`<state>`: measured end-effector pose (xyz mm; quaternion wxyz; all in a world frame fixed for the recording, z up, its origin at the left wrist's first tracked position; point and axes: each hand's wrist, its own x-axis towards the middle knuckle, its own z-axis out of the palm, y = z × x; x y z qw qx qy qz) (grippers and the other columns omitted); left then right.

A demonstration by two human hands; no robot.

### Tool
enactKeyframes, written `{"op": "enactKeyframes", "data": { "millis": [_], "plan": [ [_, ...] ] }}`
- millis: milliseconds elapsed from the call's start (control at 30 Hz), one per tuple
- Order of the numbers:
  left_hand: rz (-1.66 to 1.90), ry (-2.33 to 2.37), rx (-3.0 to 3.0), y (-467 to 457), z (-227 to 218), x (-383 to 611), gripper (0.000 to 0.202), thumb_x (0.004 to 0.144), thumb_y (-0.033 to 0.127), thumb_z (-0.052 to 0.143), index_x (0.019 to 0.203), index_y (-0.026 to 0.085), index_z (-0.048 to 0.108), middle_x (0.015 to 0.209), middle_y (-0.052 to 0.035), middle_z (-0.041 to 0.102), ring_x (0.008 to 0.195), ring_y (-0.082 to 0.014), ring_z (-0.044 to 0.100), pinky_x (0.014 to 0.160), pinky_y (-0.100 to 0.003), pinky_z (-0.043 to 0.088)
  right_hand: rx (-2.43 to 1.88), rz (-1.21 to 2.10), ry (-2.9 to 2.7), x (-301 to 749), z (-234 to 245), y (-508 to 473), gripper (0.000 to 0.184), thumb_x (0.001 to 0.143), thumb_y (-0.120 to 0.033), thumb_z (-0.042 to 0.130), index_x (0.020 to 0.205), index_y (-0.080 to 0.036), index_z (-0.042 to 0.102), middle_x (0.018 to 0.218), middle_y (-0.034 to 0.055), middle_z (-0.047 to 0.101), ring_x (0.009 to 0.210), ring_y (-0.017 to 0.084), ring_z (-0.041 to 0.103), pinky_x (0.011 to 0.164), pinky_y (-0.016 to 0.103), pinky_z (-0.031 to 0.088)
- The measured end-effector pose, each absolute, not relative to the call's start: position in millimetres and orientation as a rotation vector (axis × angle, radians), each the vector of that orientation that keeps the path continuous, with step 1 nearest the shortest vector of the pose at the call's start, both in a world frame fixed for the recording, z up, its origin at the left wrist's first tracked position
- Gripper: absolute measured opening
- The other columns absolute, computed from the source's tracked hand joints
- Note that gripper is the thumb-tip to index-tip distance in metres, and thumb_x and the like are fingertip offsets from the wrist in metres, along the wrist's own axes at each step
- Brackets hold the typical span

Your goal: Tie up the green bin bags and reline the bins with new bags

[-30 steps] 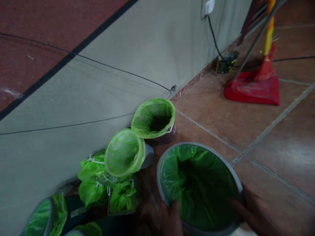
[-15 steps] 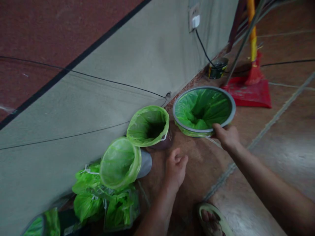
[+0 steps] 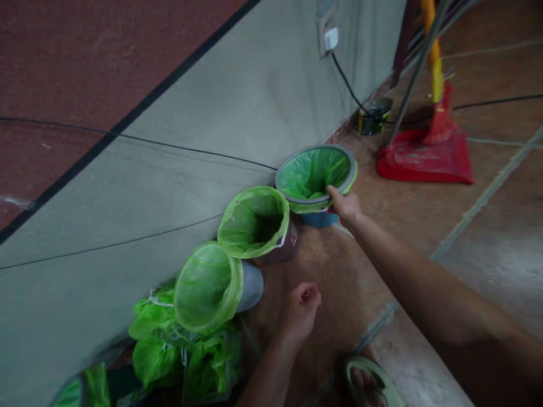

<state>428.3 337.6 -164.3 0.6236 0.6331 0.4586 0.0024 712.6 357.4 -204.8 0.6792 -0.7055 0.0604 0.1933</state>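
Bin (image 3: 320, 219) of blue plastic, its grey rim dressed in a green liner (image 3: 316, 167), stands close to the painted wall (image 3: 233, 96), gripped by a person's right hand (image 3: 345, 208). With the bin as the center of the dial, the hand closes on the rim at four o'clock, thumb over the top and the other fingers tucked against the outer side, mostly out of sight. Whether the base meets the floor is hard to tell. The left hand (image 3: 304, 308) hangs at six o'clock, well apart from the bin, fingers curled into a loose fist with nothing seen in its grasp.

At eight o'clock, just beside, is a brown bin (image 3: 291, 243) with a lime liner folded over its lip. Next in line, toward seven from that one, a pale bin (image 3: 251, 287) tilts toward the wall. Farther out at eight lie knotted green bags (image 3: 156, 359). A red dustpan (image 3: 424, 161) rests on the tiles at three o'clock, a yellow-handled broom (image 3: 441, 127) upon it. A small can (image 3: 375, 117) sits at two; a white plug (image 3: 331, 38) fills a wall socket at twelve. A sandaled foot (image 3: 367, 381) shows between five and six.
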Motion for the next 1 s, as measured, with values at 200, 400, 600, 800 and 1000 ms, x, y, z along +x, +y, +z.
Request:
{"op": "enactKeyframes", "data": {
  "millis": [200, 400, 600, 800, 1000],
  "plan": [
    [-0.066, 1.066, 1.433, 333, -177, 416, 0.034, 0.080, 0.040, 0.065, 0.103, 0.014, 0.067, 0.095, -0.0089, 0.069, 0.082, -0.0169, 0.064, 0.078, -0.027, 0.047, -1.239, 0.592, 0.028, 705, -206, 357, 0.035, 0.081, -0.044, 0.067, 0.102, -0.017, 0.062, 0.080, 0.0031, 0.070, 0.064, 0.016, 0.066, 0.058, 0.030, 0.058],
    [-0.135, 1.089, 1.426, 328, -176, 410, 0.038, 0.080, 0.040, 0.066, 0.106, 0.013, 0.067, 0.095, -0.0093, 0.068, 0.082, -0.0176, 0.064, 0.082, -0.030, 0.047, -1.235, 0.592, 0.044, 700, -210, 358, 0.038, 0.082, -0.048, 0.066, 0.107, -0.021, 0.056, 0.079, 0.0016, 0.069, 0.062, 0.014, 0.065, 0.058, 0.028, 0.057],
    [-0.168, 1.088, 1.414, 328, -172, 405, 0.029, 0.082, 0.034, 0.061, 0.101, 0.013, 0.067, 0.087, -0.0054, 0.065, 0.080, -0.0155, 0.063, 0.080, -0.028, 0.046, -1.227, 0.606, 0.059, 696, -212, 359, 0.050, 0.082, -0.050, 0.065, 0.121, -0.024, 0.049, 0.084, 0.0020, 0.069, 0.063, 0.016, 0.066, 0.063, 0.031, 0.057],
    [-0.181, 1.047, 1.439, 330, -173, 401, 0.030, 0.082, 0.035, 0.059, 0.100, 0.012, 0.066, 0.087, -0.0060, 0.065, 0.075, -0.0147, 0.062, 0.074, -0.027, 0.046, -1.223, 0.689, 0.089, 683, -212, 356, 0.050, 0.084, -0.052, 0.062, 0.123, -0.024, 0.048, 0.072, 0.0006, 0.066, 0.063, 0.017, 0.067, 0.059, 0.029, 0.057],
    [-0.253, 0.988, 1.686, 346, -165, 372, 0.031, 0.084, 0.033, 0.055, 0.106, 0.014, 0.067, 0.094, -0.0097, 0.070, 0.085, -0.0193, 0.064, 0.079, -0.030, 0.048, -1.320, 0.895, 0.184, 616, -283, 270, 0.034, 0.074, -0.048, 0.071, 0.093, -0.022, 0.059, 0.075, 0.0033, 0.070, 0.059, 0.016, 0.066, 0.052, 0.026, 0.056]
  ]
}}
